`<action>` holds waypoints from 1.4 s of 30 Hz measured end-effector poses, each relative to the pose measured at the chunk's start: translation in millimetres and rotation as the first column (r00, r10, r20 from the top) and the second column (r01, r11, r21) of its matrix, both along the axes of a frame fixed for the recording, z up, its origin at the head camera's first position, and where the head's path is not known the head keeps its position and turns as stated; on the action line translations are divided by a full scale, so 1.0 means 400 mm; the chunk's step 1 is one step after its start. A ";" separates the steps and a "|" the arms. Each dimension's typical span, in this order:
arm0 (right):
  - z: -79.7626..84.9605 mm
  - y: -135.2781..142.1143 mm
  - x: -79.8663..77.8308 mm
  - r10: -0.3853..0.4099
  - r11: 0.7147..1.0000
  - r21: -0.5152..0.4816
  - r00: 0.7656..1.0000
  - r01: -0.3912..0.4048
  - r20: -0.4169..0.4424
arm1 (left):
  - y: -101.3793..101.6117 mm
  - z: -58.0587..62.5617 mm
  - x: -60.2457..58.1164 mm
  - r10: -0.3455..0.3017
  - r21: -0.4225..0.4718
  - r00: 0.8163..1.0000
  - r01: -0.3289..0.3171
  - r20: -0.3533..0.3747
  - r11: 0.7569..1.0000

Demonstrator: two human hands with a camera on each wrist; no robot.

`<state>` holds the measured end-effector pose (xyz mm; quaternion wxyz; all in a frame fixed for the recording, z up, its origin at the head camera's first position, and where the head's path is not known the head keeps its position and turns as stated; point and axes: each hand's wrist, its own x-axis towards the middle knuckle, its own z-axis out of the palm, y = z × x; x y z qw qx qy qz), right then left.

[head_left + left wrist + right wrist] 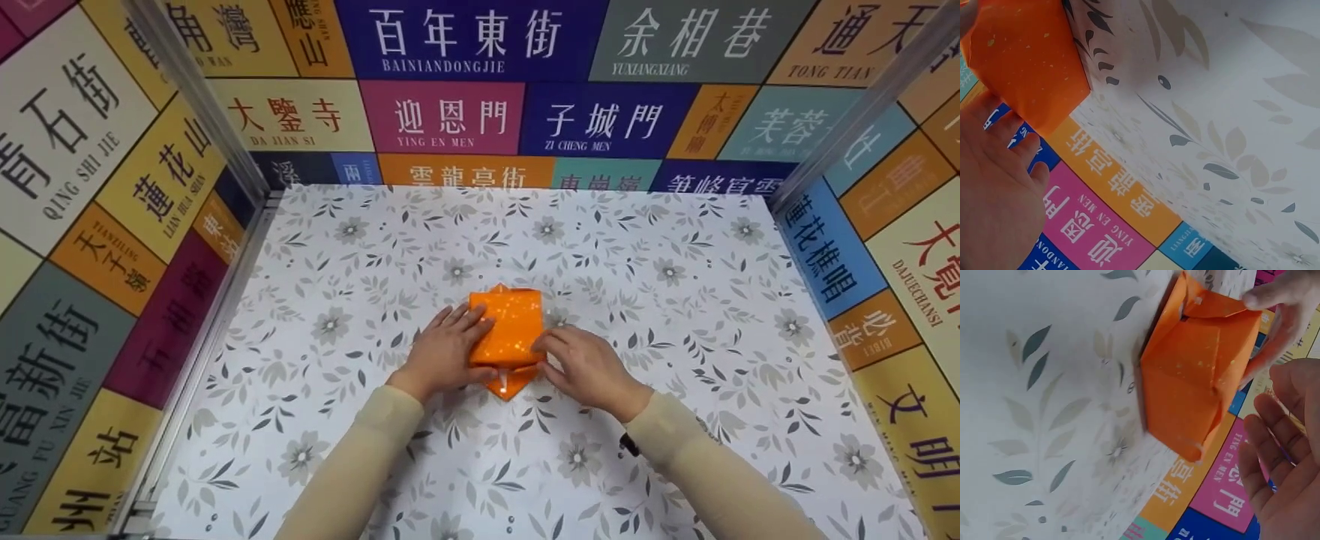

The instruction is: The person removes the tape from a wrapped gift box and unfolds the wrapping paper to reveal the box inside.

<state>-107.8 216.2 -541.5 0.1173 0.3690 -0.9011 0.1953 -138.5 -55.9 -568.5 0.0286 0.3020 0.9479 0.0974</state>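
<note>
A folded piece of orange paper [507, 328] with pale flecks lies mid-table, its pointed flap toward the near side. In the right wrist view this orange paper [1190, 371] stands up as a hollow, box-like form with creased edges. My left hand [444, 349] holds its left side, fingers along the edge and thumb at the near corner. That left hand [999, 185] shows its fingertips close against the paper's side. My right hand [587, 369] is at the lower right corner. In its own wrist view the right hand [1286, 439] has loosely bent fingers beside the paper.
The table [360, 450] wears a white cover with grey flowers and leaves. Panels with colourful street-name signs [457, 116] stand along its back, left and right sides. A dark band [628, 445] shows at the right wrist.
</note>
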 end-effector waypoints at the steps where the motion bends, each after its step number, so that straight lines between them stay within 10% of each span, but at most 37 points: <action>1: -0.005 0.005 -0.002 -0.029 1.000 0.011 1.000 0.029 0.011 | 0.001 0.000 0.001 0.001 0.009 1.000 -0.001 -0.005 1.000; 15: -0.050 0.033 -0.007 -0.224 0.974 0.013 0.961 0.225 0.160 | 0.017 -0.006 0.016 0.038 0.076 0.999 -0.038 -0.003 0.996; 42: -0.069 0.029 -0.041 -0.149 0.986 0.100 0.974 0.133 0.170 | -0.009 -0.015 0.021 0.065 0.217 0.998 -0.065 0.005 0.974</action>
